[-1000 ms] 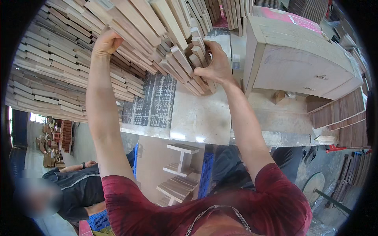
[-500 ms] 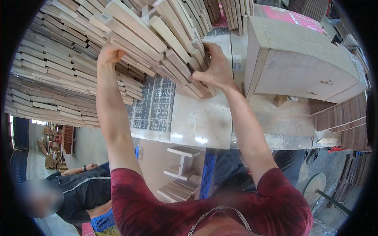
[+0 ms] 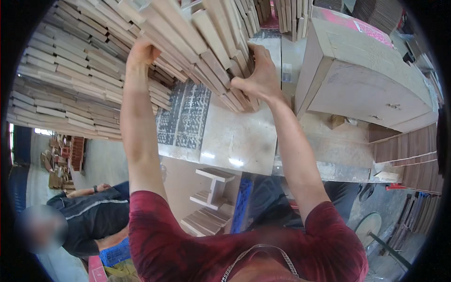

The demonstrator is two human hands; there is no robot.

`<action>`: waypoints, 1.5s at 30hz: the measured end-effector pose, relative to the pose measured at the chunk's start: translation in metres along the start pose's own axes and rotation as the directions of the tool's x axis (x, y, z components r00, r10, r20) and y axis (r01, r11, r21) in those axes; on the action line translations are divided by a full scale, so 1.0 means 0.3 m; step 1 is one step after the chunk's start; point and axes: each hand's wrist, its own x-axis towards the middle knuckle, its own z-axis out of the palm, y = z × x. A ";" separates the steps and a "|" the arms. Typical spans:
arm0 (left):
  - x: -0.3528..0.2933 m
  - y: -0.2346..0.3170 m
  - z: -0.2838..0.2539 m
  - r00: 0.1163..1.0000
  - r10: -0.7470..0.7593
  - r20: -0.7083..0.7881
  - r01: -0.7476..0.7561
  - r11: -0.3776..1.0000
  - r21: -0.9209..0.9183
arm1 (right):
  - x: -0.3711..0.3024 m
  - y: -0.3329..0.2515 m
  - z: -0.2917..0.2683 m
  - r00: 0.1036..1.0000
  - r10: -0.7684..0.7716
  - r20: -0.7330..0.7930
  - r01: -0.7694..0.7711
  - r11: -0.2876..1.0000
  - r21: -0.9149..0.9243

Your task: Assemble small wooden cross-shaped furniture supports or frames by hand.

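Note:
A bundle of pale wooden strips stands tilted over the worktable, its near ends uneven. My left hand is curled against the bundle's left side, with most of its fingers hidden behind the wood. On the right side, my right hand grips the strips near their lower ends. Its thumb presses on the near face while the fingers reach around the far edge. The lower ends of the bundle lie close above the pale table surface; whether they touch it I cannot tell.
Tall stacks of wooden strips fill the left side. A wooden box-like cabinet stands on the right. Below the table edge are a small wooden stand and a blue crate. Another person is at the lower left.
The bundle and both hands have shifted slightly, the left hand a little to the right and up. The whole view has moved a bit. Both hands keep their hold.

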 end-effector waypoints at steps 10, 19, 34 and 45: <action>-0.025 -0.063 0.036 0.998 -0.002 0.069 -0.005 0.994 0.111 | -0.007 -0.040 0.008 0.993 0.061 0.096 -0.070 0.994 0.089; -0.094 0.018 0.180 0.995 -0.100 -0.016 0.099 0.924 0.368 | -0.001 -0.050 -0.002 0.964 0.209 0.165 -0.230 0.966 0.120; -0.166 -0.175 0.407 0.910 0.149 -0.387 -0.019 0.947 0.320 | 0.007 -0.022 -0.007 0.980 0.134 0.149 -0.141 0.989 0.039; -0.152 -0.264 0.323 0.837 0.480 -0.262 -0.370 0.850 0.377 | 0.002 -0.048 -0.033 0.974 0.116 0.192 -0.114 0.993 -0.025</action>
